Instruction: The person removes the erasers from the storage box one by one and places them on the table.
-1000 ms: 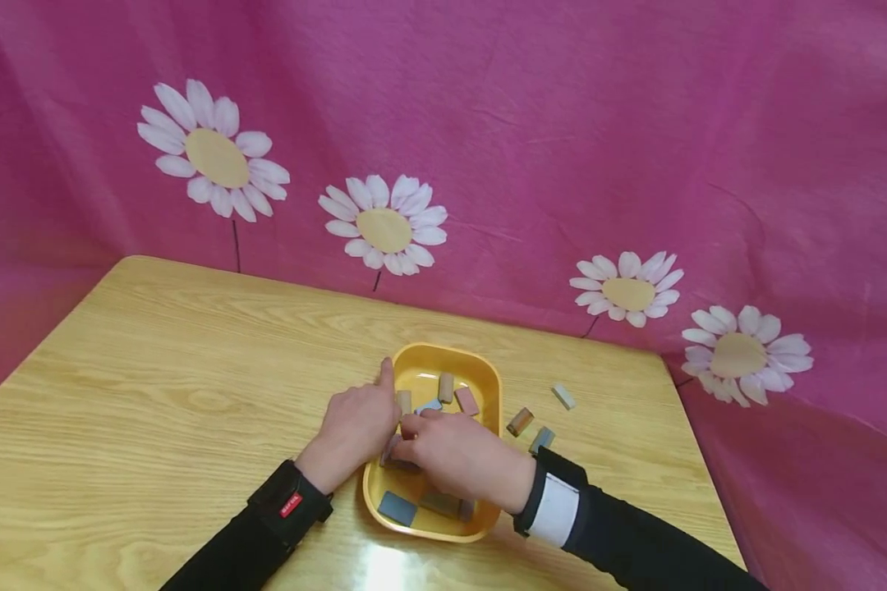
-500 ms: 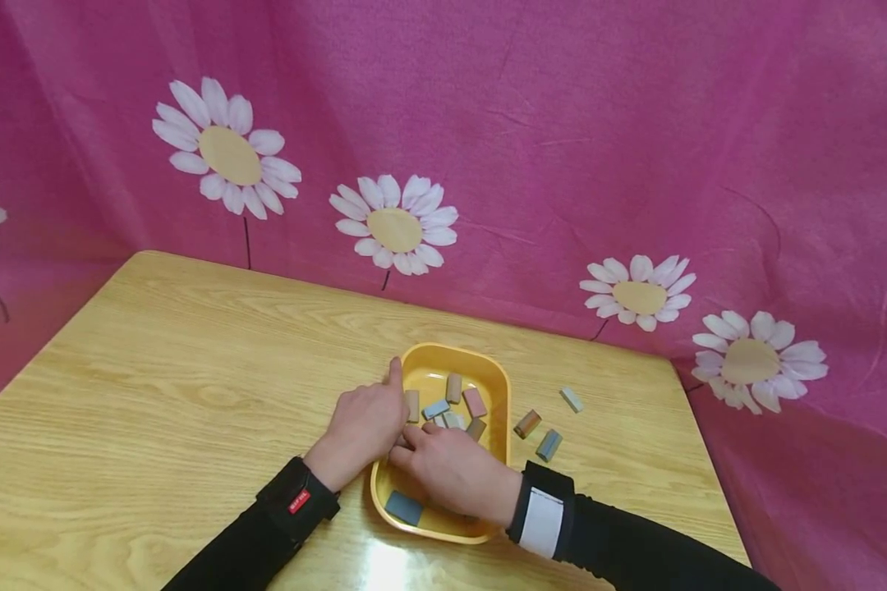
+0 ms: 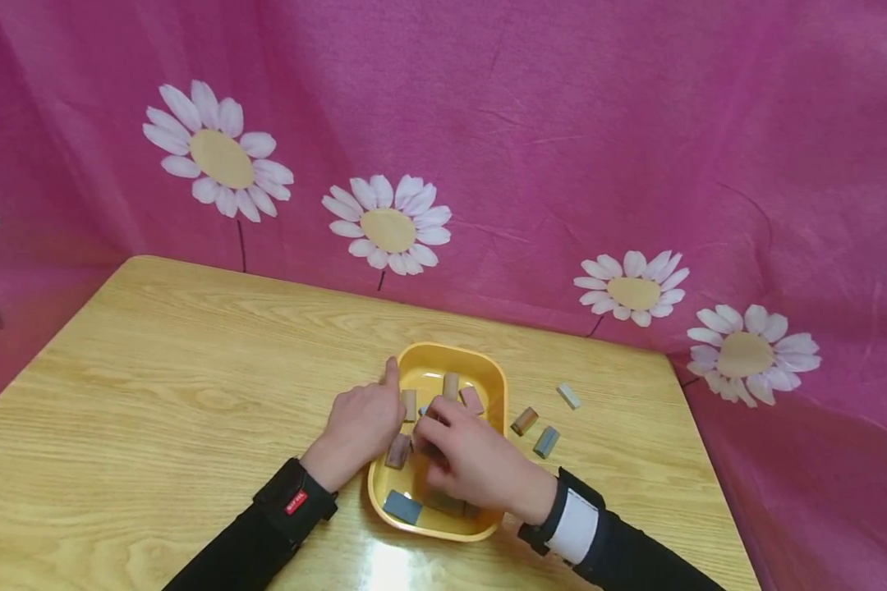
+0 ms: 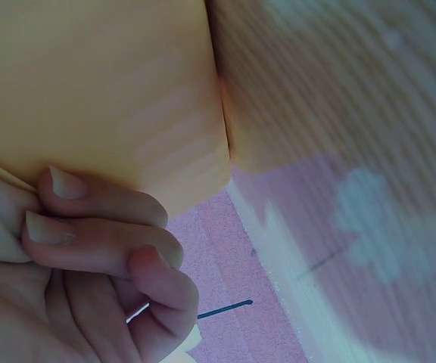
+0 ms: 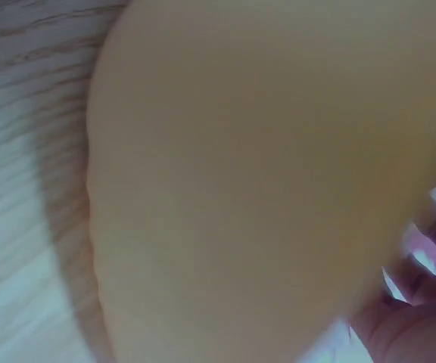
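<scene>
A yellow tray [image 3: 438,537] with rounded corners holds several small blocks. My left hand [image 3: 362,427] grips its left rim, one digit stretched along the edge; in the left wrist view the fingers [image 4: 104,234] curl beside the yellow wall. My right hand [image 3: 469,460] is over the tray with bent fingers; its fingertips and anything between them are hidden. Just left of it sits a reddish-brown block [image 3: 397,451]. Around it in the tray are a tan block [image 3: 409,405], a brown block [image 3: 451,386], a pink block [image 3: 471,400] and a dark grey block [image 3: 402,507].
Right of the tray, on the wooden table [image 3: 192,394], lie an orange-brown block [image 3: 525,421], a grey block [image 3: 546,442] and a pale block [image 3: 568,396]. A pink cloth [image 3: 503,148] with daisies hangs behind the table.
My right hand has drawn back from the tray's left side, uncovering the reddish-brown block and covering blocks in the middle. My left hand stays on the rim. The view shifts slightly.
</scene>
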Tool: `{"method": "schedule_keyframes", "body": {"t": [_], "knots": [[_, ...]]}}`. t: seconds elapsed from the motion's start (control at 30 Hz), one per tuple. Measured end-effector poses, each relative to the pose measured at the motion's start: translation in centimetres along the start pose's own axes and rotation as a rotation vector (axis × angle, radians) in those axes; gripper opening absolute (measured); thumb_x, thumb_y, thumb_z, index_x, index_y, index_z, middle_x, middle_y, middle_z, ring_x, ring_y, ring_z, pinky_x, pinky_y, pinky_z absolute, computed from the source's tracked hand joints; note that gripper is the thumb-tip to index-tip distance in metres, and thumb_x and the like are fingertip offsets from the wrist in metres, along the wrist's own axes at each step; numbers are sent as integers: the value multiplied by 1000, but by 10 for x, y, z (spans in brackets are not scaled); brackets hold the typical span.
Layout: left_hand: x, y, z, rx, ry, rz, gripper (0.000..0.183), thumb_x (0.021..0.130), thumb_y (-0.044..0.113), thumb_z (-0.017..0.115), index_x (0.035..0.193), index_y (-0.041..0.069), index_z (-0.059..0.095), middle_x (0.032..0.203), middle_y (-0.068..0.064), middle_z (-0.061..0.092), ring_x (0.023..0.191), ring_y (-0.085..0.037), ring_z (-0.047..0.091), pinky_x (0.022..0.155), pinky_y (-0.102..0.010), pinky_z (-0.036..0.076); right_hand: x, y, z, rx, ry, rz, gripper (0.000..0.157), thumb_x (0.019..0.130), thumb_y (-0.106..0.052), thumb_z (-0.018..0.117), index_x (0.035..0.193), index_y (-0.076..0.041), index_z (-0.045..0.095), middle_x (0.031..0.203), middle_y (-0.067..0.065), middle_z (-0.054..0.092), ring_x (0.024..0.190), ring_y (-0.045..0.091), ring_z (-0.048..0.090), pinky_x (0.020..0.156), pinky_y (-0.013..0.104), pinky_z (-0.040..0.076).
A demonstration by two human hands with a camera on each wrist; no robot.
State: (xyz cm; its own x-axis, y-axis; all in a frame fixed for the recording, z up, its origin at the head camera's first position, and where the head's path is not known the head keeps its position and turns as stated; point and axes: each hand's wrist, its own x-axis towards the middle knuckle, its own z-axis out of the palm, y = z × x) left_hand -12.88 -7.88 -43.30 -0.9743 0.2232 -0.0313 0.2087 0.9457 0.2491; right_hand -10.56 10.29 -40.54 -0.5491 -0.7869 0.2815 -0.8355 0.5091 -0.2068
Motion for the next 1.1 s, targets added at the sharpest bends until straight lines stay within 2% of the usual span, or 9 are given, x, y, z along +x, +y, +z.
{"method": "schedule_keyframes", "body": {"t": [0.17, 0.33, 0.4, 0.53, 0.7, 0.8, 0.9, 1.0, 1.1], "knots": [[-1, 1, -2, -3, -9, -4, 67, 91, 28, 45, 143, -6, 20, 56, 2, 44, 45, -13, 42, 42, -29, 34, -28, 16, -25, 13, 182, 165, 20, 70, -14, 61, 87, -19, 52, 92, -8, 41, 77, 6, 42, 62, 22, 40], [-1, 1, -3, 9, -11, -3, 67, 91, 28, 45, 143, -6, 20, 55, 2, 44, 45, -12, 42, 42, -28, 34, -73, 44, -39, -53, 291, 409, 23, 66, -11, 63, 85, -19, 53, 89, -5, 44, 71, 12, 46, 58, 27, 41], [0, 0, -3, 8, -14, -4, 67, 91, 28, 45, 143, -6, 20, 56, 2, 44, 45, -12, 42, 42, -28, 34, -93, 55, -38, -94, 296, 498, 23, 66, -12, 67, 85, -18, 54, 88, -4, 45, 70, 14, 47, 58, 29, 41], [-1, 0, -4, 2, -19, -13, 67, 92, 28, 44, 144, -6, 19, 56, 2, 44, 45, -13, 42, 42, -28, 34, -128, 74, -28, -135, 226, 624, 23, 68, -15, 71, 85, -16, 56, 86, -1, 47, 68, 15, 43, 58, 32, 39], [0, 0, -1, 1, -29, -24, 67, 91, 28, 44, 144, -5, 19, 56, 2, 44, 45, -13, 42, 43, -28, 34, -157, 90, -15, -153, 136, 709, 23, 67, -14, 70, 87, -14, 59, 84, 1, 49, 70, 15, 44, 62, 34, 41], [0, 1, 0, -7, -34, -28, 67, 91, 28, 44, 144, -5, 19, 56, 2, 44, 45, -13, 43, 43, -28, 34, -165, 94, -13, -164, 96, 728, 24, 66, -12, 69, 88, -15, 60, 85, 1, 51, 73, 15, 47, 66, 36, 42], [0, 1, 1, -13, -37, -31, 67, 92, 28, 44, 144, -5, 19, 56, 2, 45, 45, -14, 43, 43, -29, 34, -162, 97, -19, -168, 72, 729, 22, 70, -14, 70, 90, -14, 61, 86, 1, 53, 74, 16, 50, 66, 37, 44], [0, 2, 1, -10, -34, -33, 67, 92, 29, 43, 144, -4, 19, 56, 2, 44, 45, -14, 43, 43, -29, 34, -147, 96, -31, -165, 88, 704, 21, 73, -16, 69, 93, -13, 62, 89, 1, 55, 77, 18, 53, 66, 37, 44], [0, 2, 1, -8, -32, -31, 67, 92, 29, 43, 144, -4, 19, 55, 2, 44, 45, -13, 43, 43, -28, 34, -122, 90, -42, -150, 127, 644, 21, 74, -16, 68, 94, -13, 62, 91, 1, 56, 80, 20, 55, 66, 36, 45]]}}
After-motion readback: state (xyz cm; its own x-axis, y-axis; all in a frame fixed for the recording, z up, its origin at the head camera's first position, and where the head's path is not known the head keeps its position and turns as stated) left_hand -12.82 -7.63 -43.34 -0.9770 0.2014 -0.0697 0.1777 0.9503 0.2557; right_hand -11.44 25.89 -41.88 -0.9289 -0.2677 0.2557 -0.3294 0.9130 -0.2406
